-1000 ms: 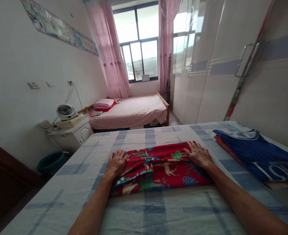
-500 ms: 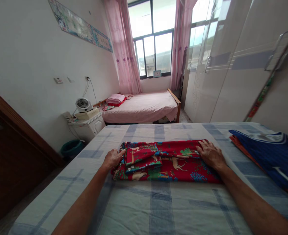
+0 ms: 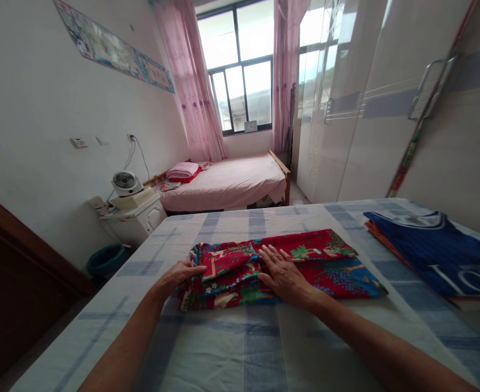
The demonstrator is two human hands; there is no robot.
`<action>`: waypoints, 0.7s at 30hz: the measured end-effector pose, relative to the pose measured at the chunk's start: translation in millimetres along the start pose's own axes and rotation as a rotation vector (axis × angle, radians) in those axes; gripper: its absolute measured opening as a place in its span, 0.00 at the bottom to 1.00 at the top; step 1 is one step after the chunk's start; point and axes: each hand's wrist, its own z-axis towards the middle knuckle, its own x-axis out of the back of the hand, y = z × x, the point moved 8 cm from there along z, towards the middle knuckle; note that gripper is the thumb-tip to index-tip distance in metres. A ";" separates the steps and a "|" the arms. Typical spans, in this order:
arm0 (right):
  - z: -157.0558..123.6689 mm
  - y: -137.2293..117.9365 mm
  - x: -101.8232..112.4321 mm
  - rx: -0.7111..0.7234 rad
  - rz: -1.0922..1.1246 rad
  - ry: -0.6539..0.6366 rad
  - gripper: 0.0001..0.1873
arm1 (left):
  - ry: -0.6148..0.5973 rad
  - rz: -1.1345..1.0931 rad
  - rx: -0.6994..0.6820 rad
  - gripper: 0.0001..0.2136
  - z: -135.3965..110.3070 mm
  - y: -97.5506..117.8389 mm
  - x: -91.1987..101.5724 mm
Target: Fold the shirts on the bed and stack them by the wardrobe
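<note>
A red printed cloth (image 3: pixel 325 261), folded into a long strip, lies across a bed with a blue-and-white checked sheet (image 3: pixel 264 348). My left hand (image 3: pixel 178 275) is at the cloth's left end, fingers curled around its edge. My right hand (image 3: pixel 283 272) lies flat on the middle of the cloth, fingers spread and pointing left, pressing on the fabric.
A folded blue jersey (image 3: pixel 439 250) on an orange garment lies at the bed's right. Past the bed stand a white nightstand (image 3: pixel 135 218) with a small fan (image 3: pixel 125 182), a green bin (image 3: pixel 107 258), a pink bed (image 3: pixel 227 185) and a glossy wardrobe (image 3: pixel 387 109).
My right hand slid from the cloth's right end to its middle. My left hand went from lying flat on the left end to gripping its edge. The camera view shifted.
</note>
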 end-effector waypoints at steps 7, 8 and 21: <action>-3.6 -7.0 -24.2 -0.005 0.023 -0.073 0.34 | -0.090 -0.098 -0.035 0.20 -10.7 9.6 -13.9; -3.7 -6.1 -23.0 -0.010 0.021 -0.062 0.34 | -0.104 -0.121 -0.047 0.20 -11.9 11.1 -15.9; -11.6 -7.4 -19.8 0.015 0.023 -0.083 0.32 | -0.040 -0.279 -0.309 0.14 -26.4 108.0 -32.0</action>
